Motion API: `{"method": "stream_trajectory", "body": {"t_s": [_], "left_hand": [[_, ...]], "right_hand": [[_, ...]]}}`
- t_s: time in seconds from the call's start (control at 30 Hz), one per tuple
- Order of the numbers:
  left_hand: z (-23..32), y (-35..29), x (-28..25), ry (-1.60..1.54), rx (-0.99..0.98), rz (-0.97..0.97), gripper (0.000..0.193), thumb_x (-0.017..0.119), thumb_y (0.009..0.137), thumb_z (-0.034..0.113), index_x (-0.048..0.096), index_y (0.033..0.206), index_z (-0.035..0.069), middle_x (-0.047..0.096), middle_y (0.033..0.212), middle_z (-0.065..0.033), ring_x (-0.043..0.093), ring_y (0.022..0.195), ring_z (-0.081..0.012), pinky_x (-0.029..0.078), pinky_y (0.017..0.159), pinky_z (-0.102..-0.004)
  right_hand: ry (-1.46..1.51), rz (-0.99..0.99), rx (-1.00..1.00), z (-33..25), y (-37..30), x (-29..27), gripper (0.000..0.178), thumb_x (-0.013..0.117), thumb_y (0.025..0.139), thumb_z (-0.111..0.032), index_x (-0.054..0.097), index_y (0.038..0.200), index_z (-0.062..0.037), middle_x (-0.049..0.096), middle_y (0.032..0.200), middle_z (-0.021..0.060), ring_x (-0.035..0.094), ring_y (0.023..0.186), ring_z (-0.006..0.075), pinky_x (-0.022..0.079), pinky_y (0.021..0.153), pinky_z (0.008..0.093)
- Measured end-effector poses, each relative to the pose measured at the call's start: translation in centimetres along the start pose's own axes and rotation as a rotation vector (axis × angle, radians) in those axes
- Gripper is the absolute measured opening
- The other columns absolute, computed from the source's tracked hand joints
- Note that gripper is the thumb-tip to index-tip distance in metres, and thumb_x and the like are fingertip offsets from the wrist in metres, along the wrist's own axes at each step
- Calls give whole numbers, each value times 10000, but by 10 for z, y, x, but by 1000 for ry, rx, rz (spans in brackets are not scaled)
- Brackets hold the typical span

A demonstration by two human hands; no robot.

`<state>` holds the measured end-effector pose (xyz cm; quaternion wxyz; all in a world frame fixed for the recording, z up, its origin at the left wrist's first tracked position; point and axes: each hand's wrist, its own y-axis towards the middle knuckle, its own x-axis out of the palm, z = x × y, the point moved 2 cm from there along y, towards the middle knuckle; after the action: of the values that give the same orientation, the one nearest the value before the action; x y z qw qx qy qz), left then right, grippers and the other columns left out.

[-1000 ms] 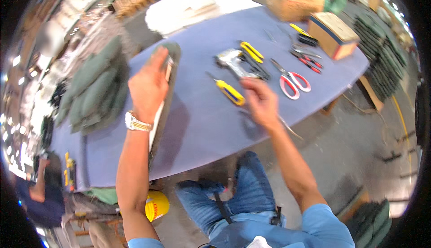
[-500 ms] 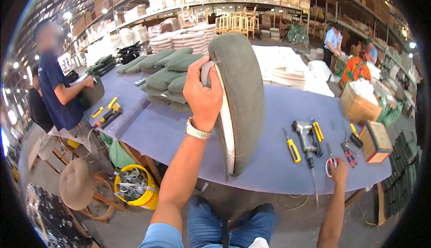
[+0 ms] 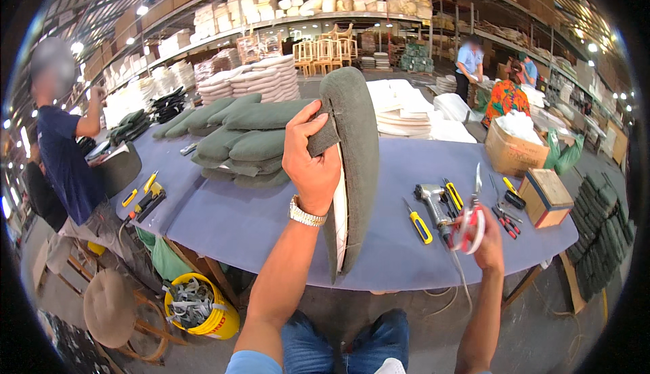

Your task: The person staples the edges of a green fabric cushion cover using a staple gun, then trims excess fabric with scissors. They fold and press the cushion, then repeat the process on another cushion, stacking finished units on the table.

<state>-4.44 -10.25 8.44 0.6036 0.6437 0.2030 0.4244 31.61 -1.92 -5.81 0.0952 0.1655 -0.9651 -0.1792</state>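
Observation:
A dark green padded seat cushion (image 3: 359, 171) stands on edge above the table, its pale underside turned to the left. My left hand (image 3: 310, 164) is closed on a loose flap of its green fabric at the upper left edge and holds the cushion up. On the right, my right hand (image 3: 490, 245) grips a pair of scissors (image 3: 475, 227) with red and white handles. The blades point up and away from me, apart from the cushion; the handles are blurred. Beside them lie a staple gun (image 3: 431, 201) with a hose and a yellow screwdriver (image 3: 420, 228).
Green cushions (image 3: 254, 147) are piled on the blue-covered table (image 3: 233, 228). Red-handled pliers (image 3: 506, 225) and a small box (image 3: 550, 199) lie at the right. A yellow bucket of scraps (image 3: 220, 321) and a round stool (image 3: 110, 306) stand on the floor. A person (image 3: 64, 147) works at the left.
My right hand has lifted the scissors off the table and moved them up and left. The left hand still holds the cushion, and the fabric flap now shows more. The view has shifted slightly.

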Motion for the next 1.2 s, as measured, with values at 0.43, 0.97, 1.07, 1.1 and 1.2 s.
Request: {"method": "stream_trajectory", "body": {"t_s": [0.43,0.97,1.07,1.1,1.2], "left_hand": [[23,-9,27,-115,-71,32,315,638,838,-100,696,1134,-6,726,1211,-183,707,1114,-310,536,998,-390],[30,-16,30,-253,-241,12,249,603,904,-102,680,1134,-45,737,1145,-149,699,1065,-229,531,966,-343],[27,-14,27,-252,-251,17,246,601,906,-104,676,1134,-48,733,1155,-152,694,1080,-229,526,980,-345],[27,-13,26,-253,-249,20,248,600,904,-107,676,1133,-48,732,1161,-152,693,1087,-231,525,984,-346],[22,-12,24,-237,-201,17,255,597,900,-112,677,1134,-48,726,1186,-154,691,1105,-239,523,994,-349]], "right_hand": [[-38,-349,-97,-84,-10,188,462,705,1000,-394,556,1258,-41,610,788,4,535,562,59,421,496,249],[-114,-271,-153,-80,-13,207,484,647,1023,-461,542,1226,-35,622,784,28,566,607,107,466,504,285],[-86,-228,-173,-78,-12,212,471,655,1021,-444,547,1224,-33,625,786,32,559,597,99,456,506,288],[-109,-232,-183,-78,-11,213,433,638,1034,-412,550,1229,-36,601,776,20,547,591,88,463,505,276],[-172,-230,-222,-79,-9,217,368,608,1058,-353,555,1242,-40,555,755,-3,525,582,64,476,502,253]]}}
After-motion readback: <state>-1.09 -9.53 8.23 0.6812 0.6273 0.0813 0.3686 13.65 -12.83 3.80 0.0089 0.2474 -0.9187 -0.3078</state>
